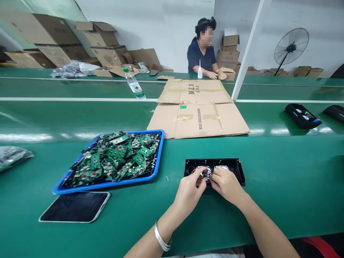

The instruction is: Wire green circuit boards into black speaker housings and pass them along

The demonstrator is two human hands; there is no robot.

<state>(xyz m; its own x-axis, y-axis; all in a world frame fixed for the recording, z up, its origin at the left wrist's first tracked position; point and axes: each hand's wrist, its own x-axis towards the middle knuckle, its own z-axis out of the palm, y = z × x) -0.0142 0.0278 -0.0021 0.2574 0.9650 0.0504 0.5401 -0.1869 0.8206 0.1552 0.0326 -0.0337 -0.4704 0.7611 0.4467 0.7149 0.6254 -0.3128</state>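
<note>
A black plastic housing [236,168] lies on the green table in front of me, with round silver-rimmed speakers and wires inside it. My left hand [191,186] pinches a small circuit board [205,174] above the left part of the housing. Close against it, my right hand [225,184] has its fingers pressed together at the board's right side; what they grip, perhaps a wire, is too small to make out. To the left, a blue tray [162,154] holds a heap of green circuit boards [115,153].
A phone [73,207] lies below the tray. Flattened cardboard [199,120] covers the table ahead, beside a water bottle [135,86]. Another black housing [303,116] sits at the right. Across the table, a person [202,53] handles a small carton [227,74]. A plastic bag [14,157] lies far left.
</note>
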